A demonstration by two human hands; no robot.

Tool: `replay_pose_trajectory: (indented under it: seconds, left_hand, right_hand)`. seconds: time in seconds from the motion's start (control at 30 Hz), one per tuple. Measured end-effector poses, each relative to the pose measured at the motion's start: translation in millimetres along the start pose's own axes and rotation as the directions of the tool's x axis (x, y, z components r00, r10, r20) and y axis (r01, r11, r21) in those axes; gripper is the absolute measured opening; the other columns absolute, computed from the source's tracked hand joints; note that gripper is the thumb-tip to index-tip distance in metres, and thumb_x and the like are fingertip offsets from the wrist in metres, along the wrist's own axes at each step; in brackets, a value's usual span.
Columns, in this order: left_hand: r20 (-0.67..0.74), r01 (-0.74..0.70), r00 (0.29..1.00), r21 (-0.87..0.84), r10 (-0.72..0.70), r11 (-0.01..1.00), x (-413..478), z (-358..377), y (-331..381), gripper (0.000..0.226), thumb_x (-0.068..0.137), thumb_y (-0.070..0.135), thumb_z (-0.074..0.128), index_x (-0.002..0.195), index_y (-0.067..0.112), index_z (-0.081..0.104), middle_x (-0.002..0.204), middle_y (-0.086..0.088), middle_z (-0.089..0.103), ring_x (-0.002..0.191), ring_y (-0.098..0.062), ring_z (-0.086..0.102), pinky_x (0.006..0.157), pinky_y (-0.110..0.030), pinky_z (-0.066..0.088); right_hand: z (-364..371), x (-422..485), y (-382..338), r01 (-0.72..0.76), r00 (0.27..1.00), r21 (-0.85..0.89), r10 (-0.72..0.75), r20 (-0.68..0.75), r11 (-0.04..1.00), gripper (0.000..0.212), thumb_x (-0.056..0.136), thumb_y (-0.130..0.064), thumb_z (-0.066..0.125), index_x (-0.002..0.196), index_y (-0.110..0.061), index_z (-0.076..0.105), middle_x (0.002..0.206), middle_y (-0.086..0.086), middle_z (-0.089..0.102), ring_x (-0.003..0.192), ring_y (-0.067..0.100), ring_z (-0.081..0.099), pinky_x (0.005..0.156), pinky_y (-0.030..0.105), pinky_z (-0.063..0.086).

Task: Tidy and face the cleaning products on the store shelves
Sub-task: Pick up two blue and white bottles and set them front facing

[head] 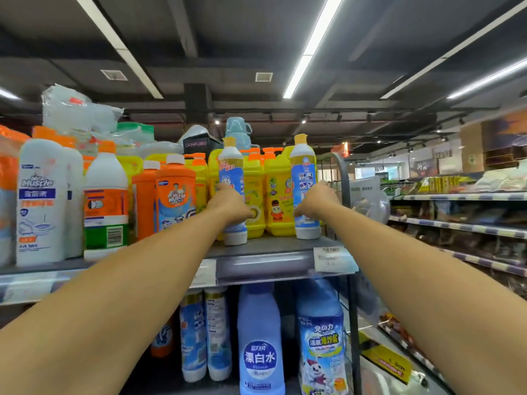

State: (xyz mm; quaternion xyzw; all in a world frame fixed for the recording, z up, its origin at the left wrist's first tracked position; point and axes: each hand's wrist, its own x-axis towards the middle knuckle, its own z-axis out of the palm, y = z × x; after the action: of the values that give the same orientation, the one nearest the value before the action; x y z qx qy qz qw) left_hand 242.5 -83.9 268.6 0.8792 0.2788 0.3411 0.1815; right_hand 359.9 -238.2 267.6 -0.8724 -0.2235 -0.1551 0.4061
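The left hand [231,205] is wrapped round the waist of a tall yellow-capped bottle [231,169], thumb on its near side and fingers curling behind; the right hand [315,202] grips a matching bottle [304,169] the same way, low on its blue label. Both arms reach up and forward to the top shelf [265,263]. Both bottles stand upright at its front edge, the left one slightly nearer the lip. A grip at mid-body probably lets each bottle be twisted or slid without tipping, which suits facing the labels outward; the left label looks partly turned aside, while the right one shows more squarely.

Between and behind the two bottles stand yellow detergent jugs [278,195] with orange caps, packed close; the tall pair sits in front of them as the row's leading edge. Left of the left hand is an orange Mr Muscle bottle [175,192], then a white bottle with an orange cap [105,195] and a white Mr Muscle bottle [41,201], all facing forward. A price tag [330,259] hangs on the shelf rail below the right bottle; on the shelf beneath stands a blue bleach bottle [261,337], well below both hands.
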Motion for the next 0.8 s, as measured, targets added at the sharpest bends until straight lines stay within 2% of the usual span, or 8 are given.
replay_pose_trajectory:
  seconds: [0.07, 0.17, 0.33, 0.47, 0.53, 0.63, 0.7, 0.8]
  left_hand:
    - [-0.057, 0.031, 0.998, -0.125, -0.038, 0.992, 10.0, 8.7, -2.3, 0.098, 0.077, 0.034, 0.081, 0.143, 0.001, 0.016, 0.127, -0.012, 0.052, 0.115, -0.031, 0.056, 0.078, -0.037, 0.049]
    - [-0.135, 0.056, 0.986, -0.274, -0.096, 0.960, 20.2, 18.0, -5.4, 0.081, 0.073, 0.033, 0.084, 0.129, 0.008, 0.031, 0.115, -0.006, 0.052, 0.110, -0.028, 0.058, 0.073, -0.034, 0.047]
    - [-0.110, 0.133, 0.970, -0.507, -0.217, 0.852, 31.4, 20.4, -6.1, 0.060, 0.073, 0.026, 0.085, 0.118, 0.012, 0.049, 0.116, -0.009, 0.062, 0.103, -0.027, 0.063, 0.086, -0.042, 0.056]
    - [-0.096, 0.179, 0.956, -0.558, -0.277, 0.810, 25.8, 14.2, -0.3, 0.052, 0.072, 0.021, 0.086, 0.110, 0.012, 0.052, 0.112, -0.009, 0.063, 0.102, -0.027, 0.063, 0.080, -0.040, 0.055]
    - [-0.129, 0.145, 0.957, -0.564, -0.261, 0.813, 20.0, 12.3, 2.8, 0.051, 0.071, 0.018, 0.086, 0.109, 0.012, 0.052, 0.112, -0.009, 0.063, 0.102, -0.027, 0.064, 0.078, -0.039, 0.055]
    - [-0.209, 0.013, 0.965, -0.558, -0.156, 0.830, 9.8, 2.6, 7.9, 0.051, 0.069, 0.017, 0.086, 0.110, 0.013, 0.056, 0.111, -0.006, 0.066, 0.099, -0.022, 0.065, 0.074, -0.035, 0.054]
    - [-0.239, -0.075, 0.969, -0.546, -0.069, 0.834, -0.2, -10.9, 13.1, 0.052, 0.068, 0.018, 0.087, 0.111, 0.014, 0.058, 0.110, -0.004, 0.068, 0.098, -0.022, 0.067, 0.080, -0.038, 0.056]
    - [-0.237, -0.166, 0.971, -0.536, 0.041, 0.828, -20.9, -35.3, 18.9, 0.052, 0.066, 0.021, 0.089, 0.108, 0.018, 0.058, 0.104, 0.001, 0.069, 0.092, -0.019, 0.068, 0.081, -0.043, 0.058]
  right_hand:
    - [8.9, 12.1, 1.7, -0.013, 0.999, 0.124, 0.019, -0.049, 0.992, 0.084, 0.071, -0.033, 0.084, 0.131, -0.007, 0.032, 0.107, 0.009, 0.049, 0.095, 0.020, 0.053, 0.068, 0.031, 0.047]
    - [20.0, 27.1, 5.5, -0.016, 0.998, 0.268, 0.032, -0.055, 0.963, 0.079, 0.072, -0.031, 0.083, 0.130, -0.009, 0.033, 0.102, 0.005, 0.049, 0.091, 0.017, 0.052, 0.067, 0.030, 0.048]
    - [28.4, 36.5, 9.5, -0.019, 0.996, 0.329, 0.048, -0.080, 0.944, 0.066, 0.075, -0.030, 0.080, 0.122, -0.013, 0.038, 0.100, 0.004, 0.050, 0.090, 0.017, 0.054, 0.062, 0.029, 0.048]
    - [24.3, 30.6, 5.3, -0.015, 0.996, 0.389, 0.050, -0.080, 0.921, 0.055, 0.077, -0.026, 0.080, 0.115, -0.014, 0.043, 0.104, 0.006, 0.056, 0.097, 0.021, 0.059, 0.071, 0.032, 0.051]
    - [20.0, 23.5, 0.4, 0.015, 0.995, 0.420, 0.027, -0.093, 0.907, 0.052, 0.076, -0.024, 0.080, 0.114, -0.012, 0.045, 0.105, 0.006, 0.057, 0.099, 0.022, 0.061, 0.070, 0.031, 0.050]
    - [8.3, 10.0, -9.3, 0.129, 0.985, 0.494, -0.054, -0.164, 0.860, 0.051, 0.075, -0.021, 0.081, 0.109, -0.015, 0.044, 0.101, 0.002, 0.057, 0.094, 0.019, 0.061, 0.062, 0.026, 0.046]
    - [-5.9, -4.4, -20.2, 0.216, 0.967, 0.517, -0.110, -0.228, 0.828, 0.052, 0.073, -0.022, 0.082, 0.108, -0.018, 0.044, 0.099, -0.002, 0.056, 0.090, 0.015, 0.061, 0.059, 0.023, 0.044]
    - [-29.1, -30.5, -37.2, 0.303, 0.944, 0.523, -0.175, -0.279, 0.797, 0.055, 0.068, -0.026, 0.084, 0.108, -0.019, 0.047, 0.100, -0.004, 0.061, 0.089, 0.014, 0.064, 0.067, 0.028, 0.054]
